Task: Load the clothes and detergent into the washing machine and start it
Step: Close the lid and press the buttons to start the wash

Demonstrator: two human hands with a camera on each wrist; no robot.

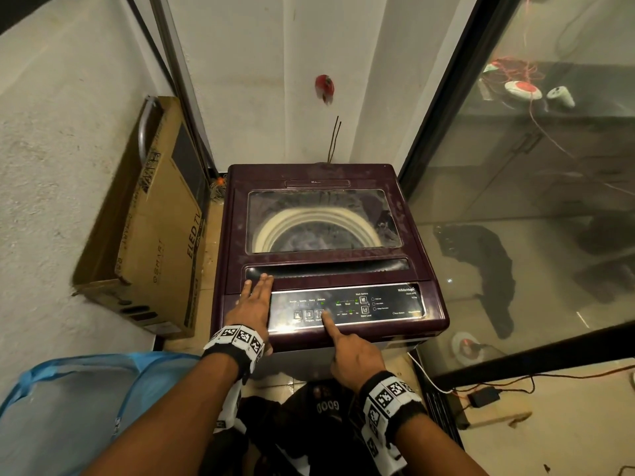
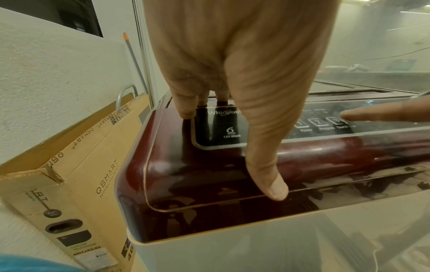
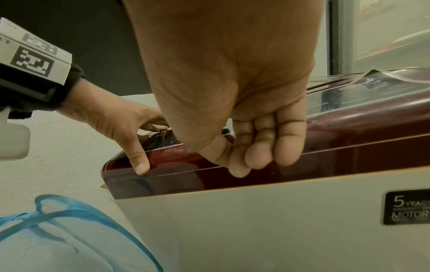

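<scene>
The maroon top-loading washing machine (image 1: 330, 269) stands with its glass lid (image 1: 323, 221) closed; the pale drum ring shows blurred through it, and the contents are unclear. My left hand (image 1: 254, 304) lies flat on the machine's front left corner, its thumb (image 2: 274, 187) hanging over the front edge. My right hand (image 1: 354, 352) points with a straight index finger (image 2: 384, 114), whose tip sits on button 3 (image 2: 335, 120) of the control panel (image 1: 378, 304). Its other fingers (image 3: 267, 147) are curled into the palm. Small green lights glow on the panel.
A cardboard TV box (image 1: 161, 235) leans on the wall left of the machine. A blue mesh laundry basket (image 1: 86, 389) stands at my lower left. A glass partition (image 1: 515, 201) closes the right side, with cables and a black adapter (image 1: 484, 396) on the floor there.
</scene>
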